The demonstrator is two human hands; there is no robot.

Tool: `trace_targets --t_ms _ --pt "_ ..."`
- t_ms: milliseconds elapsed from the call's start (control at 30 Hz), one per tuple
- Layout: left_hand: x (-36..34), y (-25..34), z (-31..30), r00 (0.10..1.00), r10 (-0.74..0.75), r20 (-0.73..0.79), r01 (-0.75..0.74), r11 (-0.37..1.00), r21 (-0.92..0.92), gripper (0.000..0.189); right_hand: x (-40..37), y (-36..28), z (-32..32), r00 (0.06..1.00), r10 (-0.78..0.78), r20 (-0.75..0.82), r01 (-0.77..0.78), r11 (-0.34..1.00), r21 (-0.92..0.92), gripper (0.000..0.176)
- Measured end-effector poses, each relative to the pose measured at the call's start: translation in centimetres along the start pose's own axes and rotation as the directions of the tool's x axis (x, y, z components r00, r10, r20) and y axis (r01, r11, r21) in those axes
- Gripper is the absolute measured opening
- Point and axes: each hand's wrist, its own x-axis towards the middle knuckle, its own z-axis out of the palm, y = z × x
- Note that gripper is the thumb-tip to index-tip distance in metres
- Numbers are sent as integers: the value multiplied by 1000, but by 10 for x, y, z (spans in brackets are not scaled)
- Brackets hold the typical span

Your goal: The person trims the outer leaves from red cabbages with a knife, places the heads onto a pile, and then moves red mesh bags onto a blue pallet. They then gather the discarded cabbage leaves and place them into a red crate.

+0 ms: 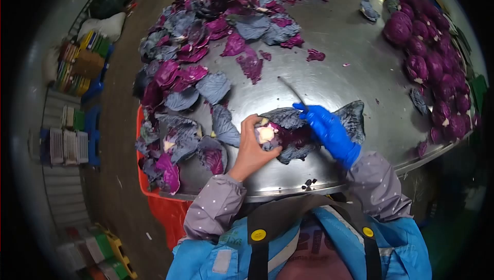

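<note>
My bare left hand (252, 149) is wrapped round a red cabbage (296, 138), and its pale cut stem end (266, 134) faces left. Dark outer leaves spread out from the head on the metal table. In a blue glove, my right hand (329, 132) is closed on a thin knife (292, 90) whose blade points up and left, away from the cabbage. A large loose leaf (351, 120) shows just beyond the glove. The knife's handle is hidden in my fingers.
Trimmed leaves (190, 43) lie heaped along the table's left and far side. Whole red cabbages (435, 64) are piled at the right edge. An orange-red container (170, 215) stands at the near left corner. Stacked crates (67, 143) are on the floor further left.
</note>
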Motion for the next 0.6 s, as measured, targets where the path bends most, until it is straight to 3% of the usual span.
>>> trace_targets --t_ms 33,100,133,200,233,300,367,533,600 --pt "-5 -2 2 1000 -11 -12 11 1000 3 79 -5 5 12 999 -28 40 28 999 -20 32" --pt "-12 -7 4 995 -62 -75 64 998 19 79 -12 32 35 981 -178 83 195 932 -305 34" --pt "-15 -7 3 995 -92 -47 90 995 -32 79 -10 44 38 980 -176 92 196 932 -306 34" --pt "-22 -7 2 993 -113 -32 112 993 -45 79 -6 73 33 1000 -30 -7 26 938 -345 36" --pt "-25 -7 2 992 -124 -13 123 991 -53 80 2 94 28 994 -107 8 100 893 -438 36" --pt "-32 -10 4 995 -99 6 99 995 -9 81 14 83 25 993 -94 72 118 818 -563 36" --pt "-35 -10 8 990 -138 28 141 977 -160 81 32 89 24 995 -80 53 95 841 -533 36" --pt "-30 -9 12 997 -75 14 76 989 -124 82 29 58 22 997 -69 25 72 874 -481 36" --pt "-28 -4 20 992 -95 -80 90 993 -72 87 11 32 23 987 -128 100 158 893 -422 39"
